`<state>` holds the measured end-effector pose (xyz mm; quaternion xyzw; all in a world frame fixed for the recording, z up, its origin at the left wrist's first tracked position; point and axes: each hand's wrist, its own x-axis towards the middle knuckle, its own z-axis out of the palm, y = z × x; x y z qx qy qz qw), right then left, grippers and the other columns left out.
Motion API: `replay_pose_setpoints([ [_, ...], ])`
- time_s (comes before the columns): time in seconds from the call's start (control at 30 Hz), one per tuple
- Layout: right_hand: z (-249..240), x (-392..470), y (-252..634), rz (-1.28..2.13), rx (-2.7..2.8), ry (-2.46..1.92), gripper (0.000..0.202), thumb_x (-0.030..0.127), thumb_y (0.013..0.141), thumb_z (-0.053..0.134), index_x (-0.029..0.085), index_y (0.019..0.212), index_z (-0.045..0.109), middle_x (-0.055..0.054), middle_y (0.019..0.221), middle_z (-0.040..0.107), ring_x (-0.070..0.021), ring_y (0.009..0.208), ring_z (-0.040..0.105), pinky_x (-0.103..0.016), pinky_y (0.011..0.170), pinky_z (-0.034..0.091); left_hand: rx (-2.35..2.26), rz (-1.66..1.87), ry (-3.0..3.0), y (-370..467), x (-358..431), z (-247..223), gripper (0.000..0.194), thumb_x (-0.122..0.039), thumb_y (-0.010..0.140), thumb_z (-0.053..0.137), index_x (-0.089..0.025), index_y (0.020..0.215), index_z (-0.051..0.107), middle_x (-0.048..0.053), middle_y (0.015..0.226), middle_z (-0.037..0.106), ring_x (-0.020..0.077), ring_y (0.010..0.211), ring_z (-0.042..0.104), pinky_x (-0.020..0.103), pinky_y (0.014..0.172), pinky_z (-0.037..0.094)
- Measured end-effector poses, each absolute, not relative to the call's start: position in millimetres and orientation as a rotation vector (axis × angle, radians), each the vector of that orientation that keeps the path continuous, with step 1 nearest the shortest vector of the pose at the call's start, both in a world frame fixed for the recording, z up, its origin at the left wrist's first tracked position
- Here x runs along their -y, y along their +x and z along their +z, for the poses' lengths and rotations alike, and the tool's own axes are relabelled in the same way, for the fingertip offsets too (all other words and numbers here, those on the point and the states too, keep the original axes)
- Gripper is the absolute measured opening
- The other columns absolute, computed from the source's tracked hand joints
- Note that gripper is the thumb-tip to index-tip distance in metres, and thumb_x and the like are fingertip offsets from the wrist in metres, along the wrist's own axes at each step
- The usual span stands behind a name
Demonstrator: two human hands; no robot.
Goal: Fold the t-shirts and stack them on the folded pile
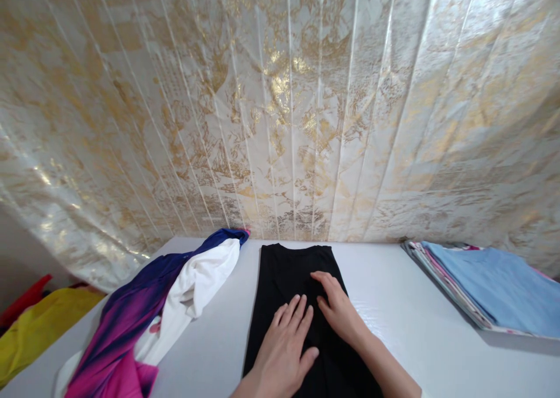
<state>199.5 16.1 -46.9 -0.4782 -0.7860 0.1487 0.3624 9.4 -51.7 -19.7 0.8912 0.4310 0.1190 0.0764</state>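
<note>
A black garment [284, 269] lies flat on the white table, its top edge toward the back and its lower part running out of view. My left hand [286, 342] rests palm down on the middle of the cloth, fingers stretched forward and thumb out to the right. To its right and a little farther back, my right hand [336, 304] touches the garment near its right side, with its fingers slightly bent and apart. Neither hand holds anything.
Purple, blue and pink clothing [140, 296] and a white garment [196, 281] lie loosely at the left. A folded stack topped with light blue cloth [503, 287] is at the right. Yellow fabric [48, 325] sits far left. A patterned curtain [280, 124] hangs behind the table [424, 339].
</note>
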Motion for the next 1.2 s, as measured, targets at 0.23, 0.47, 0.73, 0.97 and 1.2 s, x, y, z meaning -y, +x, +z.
replay_pose_setpoints([
  [0.23,-57,-78,226,0.185,2.117,-1.512,0.043,0.024,0.089,0.041,0.017,0.13,0.052,-0.015,0.143,0.046,-0.0269,0.133,0.041,-0.049,0.102,0.038,-1.238,0.328,2.602,7,50,-11,0.057,-0.039,0.092,0.054,-0.031,0.145,0.034,0.006,0.155,0.022,0.0309,0.141,0.021,0.054,0.11,0.028],
  [0.47,-58,-101,237,0.239,2.105,-1.454,0.041,0.022,0.089,0.039,0.028,0.124,0.058,-0.005,0.139,0.052,-0.023,0.127,0.048,-0.047,0.096,0.041,-1.218,0.343,2.549,5,50,-13,0.05,-0.05,0.094,0.048,-0.032,0.14,0.042,0.008,0.154,0.025,0.031,0.14,0.025,0.054,0.109,0.029],
  [0.73,-55,-131,257,0.185,1.928,-1.444,0.049,0.008,0.079,0.037,0.024,0.116,0.064,-0.005,0.112,0.068,-0.0211,0.106,0.057,-0.038,0.095,0.043,-1.692,0.468,2.444,17,10,10,0.041,-0.026,0.091,0.053,-0.021,0.132,0.051,0.009,0.136,0.051,0.0276,0.124,0.047,0.045,0.101,0.039],
  [0.97,-54,-148,255,0.209,1.96,-1.391,0.04,0.011,0.08,0.04,0.024,0.104,0.069,-0.003,0.099,0.07,-0.0217,0.095,0.057,-0.038,0.09,0.043,-2.035,0.51,2.312,11,-32,2,0.014,-0.017,0.088,0.053,-0.016,0.099,0.061,0.009,0.101,0.061,0.0279,0.1,0.055,0.042,0.087,0.043],
  [1.2,-55,-155,254,0.185,1.98,-1.406,0.028,0.017,0.083,0.046,0.023,0.096,0.069,-0.003,0.097,0.071,-0.0234,0.092,0.055,-0.039,0.088,0.042,-2.067,0.569,2.131,12,-34,2,0.004,-0.023,0.094,0.051,-0.022,0.097,0.053,0.0,0.087,0.065,0.0184,0.084,0.063,0.026,0.073,0.043],
])
